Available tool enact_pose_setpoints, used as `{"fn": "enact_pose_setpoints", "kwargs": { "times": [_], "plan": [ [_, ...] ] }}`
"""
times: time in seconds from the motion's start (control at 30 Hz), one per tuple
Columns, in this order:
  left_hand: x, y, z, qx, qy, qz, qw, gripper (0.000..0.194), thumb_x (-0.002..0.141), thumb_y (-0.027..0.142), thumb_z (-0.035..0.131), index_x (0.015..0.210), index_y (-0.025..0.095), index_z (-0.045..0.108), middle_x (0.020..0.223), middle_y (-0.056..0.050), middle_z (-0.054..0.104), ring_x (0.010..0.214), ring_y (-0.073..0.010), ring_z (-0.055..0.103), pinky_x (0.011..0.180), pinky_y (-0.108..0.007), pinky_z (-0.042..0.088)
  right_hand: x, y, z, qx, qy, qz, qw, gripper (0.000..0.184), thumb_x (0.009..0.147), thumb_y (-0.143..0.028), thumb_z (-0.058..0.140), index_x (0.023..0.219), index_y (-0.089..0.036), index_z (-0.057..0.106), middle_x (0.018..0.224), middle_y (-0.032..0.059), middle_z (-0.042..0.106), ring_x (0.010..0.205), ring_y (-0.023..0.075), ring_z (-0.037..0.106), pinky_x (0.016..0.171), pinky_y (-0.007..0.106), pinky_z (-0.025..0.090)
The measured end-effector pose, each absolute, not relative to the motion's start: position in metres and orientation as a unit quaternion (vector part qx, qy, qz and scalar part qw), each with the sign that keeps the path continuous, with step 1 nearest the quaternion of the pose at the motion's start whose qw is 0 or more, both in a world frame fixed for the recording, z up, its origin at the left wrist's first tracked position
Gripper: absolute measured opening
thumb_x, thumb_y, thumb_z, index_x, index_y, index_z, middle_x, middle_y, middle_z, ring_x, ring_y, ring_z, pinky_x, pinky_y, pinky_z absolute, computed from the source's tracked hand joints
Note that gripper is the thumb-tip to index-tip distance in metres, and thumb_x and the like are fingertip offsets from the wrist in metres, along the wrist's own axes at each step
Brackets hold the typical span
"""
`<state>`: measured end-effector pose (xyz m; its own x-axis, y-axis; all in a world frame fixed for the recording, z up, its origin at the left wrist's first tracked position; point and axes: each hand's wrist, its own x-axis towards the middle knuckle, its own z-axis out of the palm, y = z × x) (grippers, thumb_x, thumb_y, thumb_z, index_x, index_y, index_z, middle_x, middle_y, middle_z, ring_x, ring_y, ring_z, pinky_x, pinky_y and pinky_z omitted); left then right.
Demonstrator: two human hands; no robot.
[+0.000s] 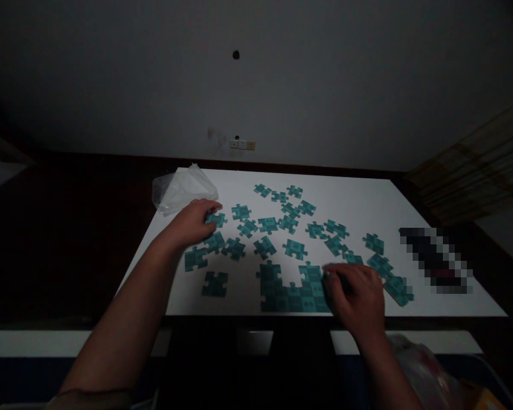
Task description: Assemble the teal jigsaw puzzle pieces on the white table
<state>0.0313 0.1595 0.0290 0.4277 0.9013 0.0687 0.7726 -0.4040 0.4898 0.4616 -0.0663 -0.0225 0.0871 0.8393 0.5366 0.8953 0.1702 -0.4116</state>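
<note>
My left hand [196, 221] reaches to the left side of the white table. Its thumb and fingers are apart around a teal puzzle piece [217, 220] lying there; the far fingers are partly hidden. Beside the right edge of a joined block of teal puzzle pieces [294, 299] rests my right hand [359, 290]. Its fingers are curled in, and I cannot make out what is inside them. The block has a gap in its upper middle. Several loose puzzle pieces [267, 225] lie scattered beyond it, with one single piece [215, 284] to its left.
A crumpled clear plastic bag [186, 191] lies at the table's far left corner. A pixelated dark object [434, 259] is on the right. More loose pieces [380, 265] lie beyond my right hand. The white table [359, 196] stands near a wall with sockets [242, 145].
</note>
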Motion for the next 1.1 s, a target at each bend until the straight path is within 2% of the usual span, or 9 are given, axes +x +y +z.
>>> {"fn": "enact_pose_setpoints", "kwargs": {
  "times": [0.33, 0.47, 0.87, 1.0, 1.1],
  "plan": [
    [0.029, 0.162, 0.024, 0.828, 0.498, 0.176, 0.188, 0.062, 0.086, 0.030, 0.073, 0.147, 0.019, 0.082, 0.136, -0.017, 0.084, 0.125, -0.0389, 0.074, 0.115, -0.057, 0.061, 0.461, -0.066, -0.021, -0.637, -0.676, -0.038, 0.367, 0.018, 0.112, -0.034, 0.068, 0.110, -0.030, 0.085, 0.107, 0.0087, 0.090, 0.108, 0.0366, 0.073, 0.101, 0.057, 0.051],
    [0.029, 0.162, 0.023, 0.828, 0.490, 0.191, 0.192, 0.059, 0.087, 0.029, 0.072, 0.145, 0.020, 0.083, 0.142, -0.016, 0.084, 0.130, -0.0388, 0.074, 0.119, -0.059, 0.059, 0.461, -0.066, -0.021, -0.632, -0.682, -0.042, 0.366, 0.017, 0.112, -0.033, 0.068, 0.110, -0.030, 0.084, 0.105, 0.0080, 0.090, 0.107, 0.0362, 0.072, 0.099, 0.055, 0.050],
    [0.031, 0.162, 0.022, 0.826, 0.493, 0.191, 0.196, 0.060, 0.086, 0.028, 0.071, 0.144, 0.023, 0.084, 0.139, -0.014, 0.086, 0.132, -0.0380, 0.076, 0.121, -0.056, 0.060, 0.463, -0.065, -0.024, -0.631, -0.682, -0.056, 0.366, 0.017, 0.113, -0.033, 0.068, 0.111, -0.029, 0.084, 0.107, 0.0089, 0.090, 0.108, 0.0365, 0.073, 0.098, 0.055, 0.052],
    [0.032, 0.161, 0.025, 0.826, 0.494, 0.186, 0.197, 0.060, 0.084, 0.028, 0.071, 0.143, 0.023, 0.084, 0.138, -0.013, 0.087, 0.131, -0.0387, 0.076, 0.121, -0.057, 0.060, 0.458, -0.061, 0.000, -0.608, -0.709, -0.022, 0.357, 0.018, 0.115, -0.035, 0.068, 0.120, -0.030, 0.085, 0.112, 0.0080, 0.089, 0.107, 0.0349, 0.077, 0.097, 0.053, 0.055],
    [0.034, 0.157, 0.029, 0.825, 0.493, 0.191, 0.201, 0.058, 0.085, 0.026, 0.071, 0.141, 0.025, 0.085, 0.138, -0.013, 0.087, 0.133, -0.0397, 0.075, 0.123, -0.059, 0.059, 0.443, -0.033, 0.033, -0.584, -0.751, 0.029, 0.307, 0.025, 0.115, -0.040, 0.066, 0.128, -0.030, 0.085, 0.120, 0.0097, 0.089, 0.111, 0.0355, 0.079, 0.098, 0.053, 0.056]
  ]
}}
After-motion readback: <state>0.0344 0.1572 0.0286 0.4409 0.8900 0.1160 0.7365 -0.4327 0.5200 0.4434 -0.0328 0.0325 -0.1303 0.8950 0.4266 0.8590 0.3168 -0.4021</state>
